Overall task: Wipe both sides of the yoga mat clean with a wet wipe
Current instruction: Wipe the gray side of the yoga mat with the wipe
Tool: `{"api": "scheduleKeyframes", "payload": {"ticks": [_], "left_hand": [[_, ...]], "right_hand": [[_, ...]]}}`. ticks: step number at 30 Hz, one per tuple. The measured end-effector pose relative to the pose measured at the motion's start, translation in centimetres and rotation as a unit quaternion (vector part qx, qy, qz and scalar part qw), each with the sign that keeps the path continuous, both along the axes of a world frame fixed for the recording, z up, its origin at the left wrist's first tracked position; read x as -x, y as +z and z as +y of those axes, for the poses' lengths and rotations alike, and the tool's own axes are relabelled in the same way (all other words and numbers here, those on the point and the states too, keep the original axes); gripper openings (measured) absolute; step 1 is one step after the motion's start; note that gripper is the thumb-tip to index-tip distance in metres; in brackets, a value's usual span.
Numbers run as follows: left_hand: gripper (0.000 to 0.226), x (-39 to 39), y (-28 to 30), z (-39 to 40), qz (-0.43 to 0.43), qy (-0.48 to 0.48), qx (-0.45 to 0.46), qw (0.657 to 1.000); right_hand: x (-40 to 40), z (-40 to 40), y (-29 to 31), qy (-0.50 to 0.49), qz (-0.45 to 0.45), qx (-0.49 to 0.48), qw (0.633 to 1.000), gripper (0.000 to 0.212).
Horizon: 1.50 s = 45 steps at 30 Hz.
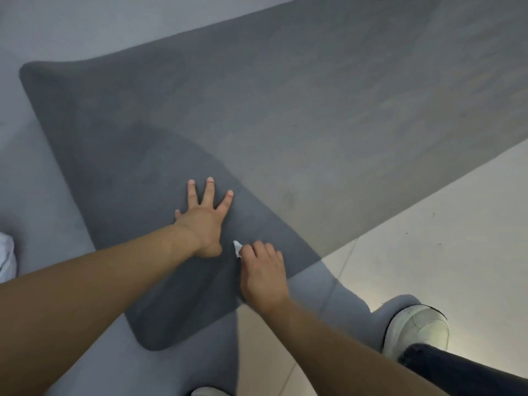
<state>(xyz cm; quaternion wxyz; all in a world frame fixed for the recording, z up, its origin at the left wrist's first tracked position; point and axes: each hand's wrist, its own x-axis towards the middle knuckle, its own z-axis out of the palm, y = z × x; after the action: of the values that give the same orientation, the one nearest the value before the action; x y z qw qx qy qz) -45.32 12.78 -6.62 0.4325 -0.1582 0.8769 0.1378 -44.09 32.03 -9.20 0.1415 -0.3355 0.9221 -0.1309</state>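
From the head camera, the dark grey foam yoga mat (257,110) lay spread across the pale tiled floor (428,224). The left hand (205,221) pressed flat on it, fingers straight and splayed. Just beside its wrist, the right hand (263,272) was curled round a crumpled white wet wipe (237,248), a corner poking out past the knuckles. A white sneaker (417,330) stood well right of that grip.
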Motion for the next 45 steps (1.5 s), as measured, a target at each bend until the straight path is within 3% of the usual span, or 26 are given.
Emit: {"api": "scheduleKeyframes", "payload": {"ticks": [2,5,10,14,19,22,24,28,32,34,38,41,43,45], "left_hand": [[0.112,-0.1,-0.2,-0.1,0.024,0.020,-0.007,0.999],[0.100,-0.1,-0.6,0.4,0.065,0.041,0.020,0.997],[0.097,0.3,-1.0,2.6,0.083,0.092,0.059,0.990],[0.101,1.0,-1.1,3.7,0.131,0.187,0.039,0.973],[0.086,1.4,-1.5,4.1,0.201,0.288,0.044,0.935],[0.082,1.2,-1.7,4.3,0.214,0.285,0.061,0.932],[0.081,1.2,-1.8,4.3,0.222,0.289,0.061,0.929],[0.083,1.2,-1.7,4.3,0.220,0.289,0.067,0.929],[0.096,1.5,-1.8,4.4,0.194,0.263,0.070,0.943],[0.094,1.9,-1.6,4.3,0.175,0.237,0.070,0.953],[0.094,2.0,-1.5,3.8,0.165,0.163,0.092,0.968],[0.104,2.1,-1.6,3.4,0.155,0.169,0.096,0.969],[0.118,2.5,-1.6,3.0,0.131,0.191,0.095,0.968],[0.127,2.8,-1.4,2.5,0.108,0.198,0.093,0.970]], "right_hand": [[0.8,0.6,-0.3,0.055,0.009,0.002,0.998,0.002],[5.1,2.7,-0.6,0.096,0.036,-0.008,0.995,0.016],[15.5,8.8,-1.4,-0.087,0.098,-0.016,0.991,0.005],[13.4,7.9,-2.0,-0.187,0.087,0.017,0.978,0.014],[0.8,4.8,-1.1,0.043,-0.005,0.025,0.999,0.014],[2.3,6.9,-1.6,0.166,0.009,0.038,0.985,0.014],[6.4,8.9,-1.7,0.161,0.041,0.023,0.986,0.016],[15.1,12.9,-2.3,-0.074,0.120,-0.015,0.990,0.013],[15.7,12.0,-2.8,-0.216,0.121,0.009,0.969,0.006],[12.5,9.6,-2.6,-0.188,0.114,0.043,0.975,0.008],[5.7,5.2,-2.0,0.034,0.036,0.042,0.998,0.015],[8.0,5.2,-1.9,0.154,0.038,0.047,0.986,0.014],[12.6,5.9,-2.0,0.108,0.081,0.033,0.990,0.017],[18.3,6.5,-2.2,-0.032,0.134,0.024,0.990,0.012]]}}
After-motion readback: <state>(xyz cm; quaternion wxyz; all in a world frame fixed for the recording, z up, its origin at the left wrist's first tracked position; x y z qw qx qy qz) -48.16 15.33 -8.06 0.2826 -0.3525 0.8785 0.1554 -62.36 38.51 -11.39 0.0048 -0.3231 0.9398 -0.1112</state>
